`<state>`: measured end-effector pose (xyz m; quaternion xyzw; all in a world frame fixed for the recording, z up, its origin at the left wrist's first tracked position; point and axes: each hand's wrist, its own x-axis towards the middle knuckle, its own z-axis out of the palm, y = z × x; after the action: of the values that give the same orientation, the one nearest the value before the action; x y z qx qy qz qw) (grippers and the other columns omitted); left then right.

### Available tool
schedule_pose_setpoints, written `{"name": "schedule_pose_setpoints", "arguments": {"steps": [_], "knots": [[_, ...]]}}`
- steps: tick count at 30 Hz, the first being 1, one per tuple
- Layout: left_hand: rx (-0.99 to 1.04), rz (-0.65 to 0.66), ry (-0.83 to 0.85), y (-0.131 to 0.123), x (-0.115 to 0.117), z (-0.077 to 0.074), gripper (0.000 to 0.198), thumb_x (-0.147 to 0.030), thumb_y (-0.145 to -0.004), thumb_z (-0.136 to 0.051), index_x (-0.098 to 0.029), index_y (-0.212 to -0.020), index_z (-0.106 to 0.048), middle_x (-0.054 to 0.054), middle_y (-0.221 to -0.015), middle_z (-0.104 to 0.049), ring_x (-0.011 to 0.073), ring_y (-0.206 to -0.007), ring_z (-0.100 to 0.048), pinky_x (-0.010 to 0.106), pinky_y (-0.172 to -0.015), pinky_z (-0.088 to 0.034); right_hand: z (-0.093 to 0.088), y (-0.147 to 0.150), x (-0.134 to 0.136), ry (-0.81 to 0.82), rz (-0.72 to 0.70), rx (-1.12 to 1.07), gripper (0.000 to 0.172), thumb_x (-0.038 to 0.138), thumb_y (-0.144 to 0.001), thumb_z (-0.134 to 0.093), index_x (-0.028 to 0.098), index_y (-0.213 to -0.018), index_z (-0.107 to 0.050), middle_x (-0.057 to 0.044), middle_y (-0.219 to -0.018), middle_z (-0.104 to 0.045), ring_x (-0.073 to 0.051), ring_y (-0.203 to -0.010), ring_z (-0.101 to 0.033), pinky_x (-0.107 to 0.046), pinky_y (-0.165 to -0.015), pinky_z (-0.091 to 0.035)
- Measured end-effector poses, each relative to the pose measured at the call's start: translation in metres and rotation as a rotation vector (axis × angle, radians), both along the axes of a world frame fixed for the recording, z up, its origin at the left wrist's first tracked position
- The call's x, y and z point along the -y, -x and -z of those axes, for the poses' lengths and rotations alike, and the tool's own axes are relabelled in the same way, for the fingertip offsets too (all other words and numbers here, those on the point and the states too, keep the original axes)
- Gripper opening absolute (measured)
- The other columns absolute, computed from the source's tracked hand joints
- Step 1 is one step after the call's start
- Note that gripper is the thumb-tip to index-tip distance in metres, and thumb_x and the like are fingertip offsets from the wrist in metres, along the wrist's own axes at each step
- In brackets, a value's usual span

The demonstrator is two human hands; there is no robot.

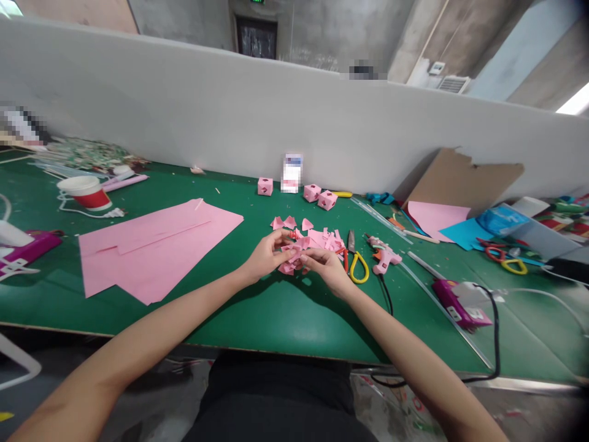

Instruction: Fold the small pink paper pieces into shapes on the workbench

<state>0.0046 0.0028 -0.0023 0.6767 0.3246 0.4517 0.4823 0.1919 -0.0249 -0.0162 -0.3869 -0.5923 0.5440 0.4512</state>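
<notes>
Both of my hands meet over the middle of the green table [276, 313]. My left hand [267, 255] and my right hand [324, 265] pinch a small folded pink paper piece [294, 253] between their fingertips. Just behind it lies a heap of small pink paper scraps [317, 236]. Three finished pink paper cubes [265, 186] stand near the back wall. A large pink paper sheet [151, 245] lies flat to the left of my left hand.
Yellow-handled scissors [356, 261] and a pink glue gun [384, 253] lie right of my right hand. A purple glue gun [460, 304] with its cable lies further right. A red-and-white cup [87, 191] stands at the left, cardboard [460, 178] and coloured paper at the back right.
</notes>
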Motion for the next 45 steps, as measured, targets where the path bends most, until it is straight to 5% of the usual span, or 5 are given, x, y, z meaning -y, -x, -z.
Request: {"name": "schedule_pose_setpoints", "arguments": {"steps": [8,19,38,45], "knots": [[-0.092,-0.011,-0.109,0.001,0.001,0.008,0.03,-0.031,-0.086,-0.062,-0.017,-0.111,-0.054,0.007,-0.099,-0.063,0.0186,-0.095,-0.063,0.029,-0.078,-0.053,0.003,0.003,0.0,-0.001,-0.009,-0.002,0.033,0.049,-0.077,-0.073,0.018,-0.088,-0.071,-0.003,-0.079,-0.071,-0.015,-0.073,-0.066,-0.027,-0.067,-0.052],[-0.219,-0.188,-0.415,-0.004,0.011,0.009,0.019,-0.025,-0.089,-0.056,-0.018,-0.107,-0.056,0.007,-0.103,-0.066,0.0182,-0.094,-0.064,0.03,-0.081,-0.053,0.014,0.012,0.002,-0.13,0.026,0.078,0.038,0.057,-0.086,-0.058,0.018,-0.088,-0.06,0.0,-0.074,-0.061,-0.014,-0.064,-0.058,-0.027,-0.06,-0.05],[-0.069,-0.019,-0.271,-0.003,0.014,0.004,0.033,-0.026,-0.085,-0.061,-0.018,-0.116,-0.051,0.011,-0.113,-0.063,0.0214,-0.107,-0.063,0.03,-0.081,-0.056,0.005,0.011,0.01,-0.407,0.246,0.369,0.028,0.041,-0.094,-0.047,0.019,-0.077,-0.052,0.001,-0.066,-0.056,-0.012,-0.059,-0.051,-0.024,-0.056,-0.04],[-0.242,-0.067,-0.43,0.002,0.01,0.002,0.023,-0.03,-0.091,-0.055,-0.017,-0.11,-0.056,0.003,-0.088,-0.063,0.0141,-0.08,-0.063,0.026,-0.071,-0.053,-0.001,0.01,0.012,-0.485,0.275,0.447,0.025,0.028,-0.083,-0.055,0.019,-0.061,-0.046,0.004,-0.055,-0.046,-0.01,-0.052,-0.042,-0.022,-0.052,-0.034]]}}
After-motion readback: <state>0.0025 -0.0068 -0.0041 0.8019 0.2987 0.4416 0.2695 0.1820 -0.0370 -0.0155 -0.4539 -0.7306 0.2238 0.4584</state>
